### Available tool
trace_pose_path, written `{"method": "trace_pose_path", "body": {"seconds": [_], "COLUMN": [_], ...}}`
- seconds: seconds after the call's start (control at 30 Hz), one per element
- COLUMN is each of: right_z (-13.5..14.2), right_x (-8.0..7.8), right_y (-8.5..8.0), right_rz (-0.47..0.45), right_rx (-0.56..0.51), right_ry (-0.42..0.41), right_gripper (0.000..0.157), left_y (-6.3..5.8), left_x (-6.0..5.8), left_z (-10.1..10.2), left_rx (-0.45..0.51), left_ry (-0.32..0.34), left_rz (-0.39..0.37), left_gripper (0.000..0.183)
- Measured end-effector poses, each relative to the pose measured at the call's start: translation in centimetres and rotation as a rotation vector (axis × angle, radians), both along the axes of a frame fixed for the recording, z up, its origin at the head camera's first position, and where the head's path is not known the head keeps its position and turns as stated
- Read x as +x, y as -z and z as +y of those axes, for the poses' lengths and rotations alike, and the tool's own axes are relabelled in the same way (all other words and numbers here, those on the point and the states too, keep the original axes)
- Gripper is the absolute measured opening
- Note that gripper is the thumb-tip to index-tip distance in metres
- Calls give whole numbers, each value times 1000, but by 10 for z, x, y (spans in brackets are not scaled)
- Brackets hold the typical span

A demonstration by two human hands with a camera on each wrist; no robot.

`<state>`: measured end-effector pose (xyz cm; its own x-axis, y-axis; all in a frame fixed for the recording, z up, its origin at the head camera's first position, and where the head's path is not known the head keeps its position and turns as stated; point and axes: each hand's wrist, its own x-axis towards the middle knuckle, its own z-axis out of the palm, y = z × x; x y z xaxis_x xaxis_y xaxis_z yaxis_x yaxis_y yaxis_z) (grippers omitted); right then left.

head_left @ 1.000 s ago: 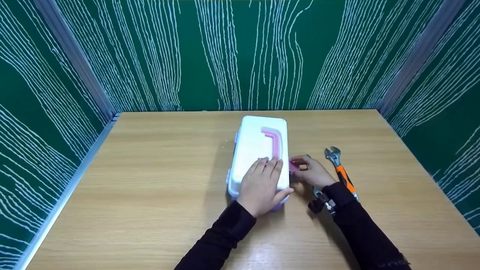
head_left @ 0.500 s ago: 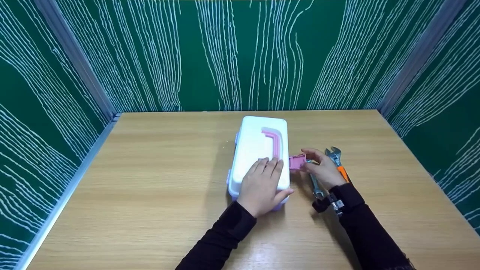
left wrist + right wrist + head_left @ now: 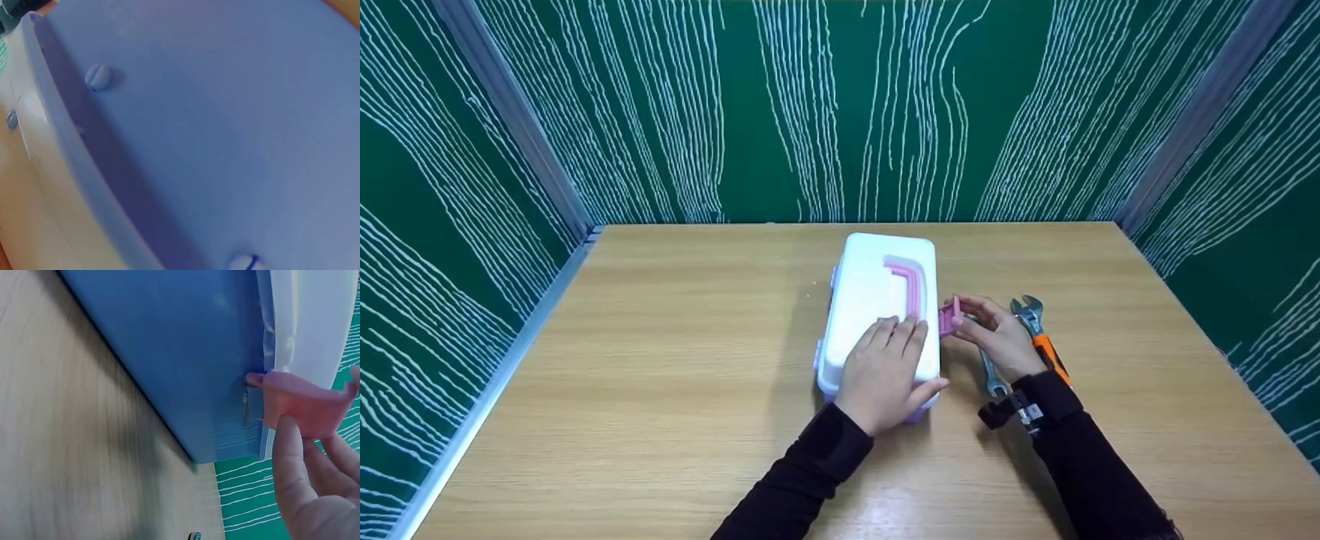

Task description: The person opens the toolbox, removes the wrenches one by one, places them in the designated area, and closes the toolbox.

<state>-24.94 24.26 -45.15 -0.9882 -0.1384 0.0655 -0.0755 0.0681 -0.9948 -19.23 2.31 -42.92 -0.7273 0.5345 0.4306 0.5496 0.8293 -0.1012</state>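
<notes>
A storage box with a white lid (image 3: 870, 281), a lavender base (image 3: 185, 343) and a pink folded-down handle (image 3: 913, 289) stands on the table. My left hand (image 3: 883, 375) lies flat on the near half of the lid, fingers extended and touching the handle's near end. At the box's right side, my right hand (image 3: 994, 334) pinches a pink latch (image 3: 306, 405) between thumb and fingers. The latch sticks out from the base just below the lid rim. The left wrist view shows the box's lavender wall (image 3: 214, 124) close up; the hand is out of that picture.
Right of the right hand lies an adjustable wrench (image 3: 1041, 341) with an orange-black handle. A silver wrench (image 3: 992, 373) lies partly under the right hand. The wooden table (image 3: 660, 360) ends against green, white-streaked walls (image 3: 840, 112).
The right hand first drew away from the box's side as the pink latch swung outward. It then came back slightly left, with the latch tipped upward. The left hand stayed still.
</notes>
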Motion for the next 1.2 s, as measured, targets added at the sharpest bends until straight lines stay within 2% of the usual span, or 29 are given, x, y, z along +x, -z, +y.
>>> {"method": "trace_pose_path", "body": {"seconds": [0.23,0.4,0.7,0.97,1.2], "right_z": [-5,-11,-14,-14,-17], "right_x": [-2,-2,-3,-4,-3], "right_y": [0,0,5,6,6], "right_rz": [81,131,136,122,39], "right_rx": [128,240,337,385,277], "right_ry": [-22,0,11,23,15], "right_gripper": [56,53,50,49,50], "left_y": [2,3,2,1,5], "left_x": [0,0,0,0,0], "left_z": [0,1,1,1,1], "left_rx": [20,8,-13,-24,8], "left_ry": [-2,-4,-11,-12,-5], "left_rz": [28,24,11,4,76], "left_gripper": [77,78,78,79,77]}}
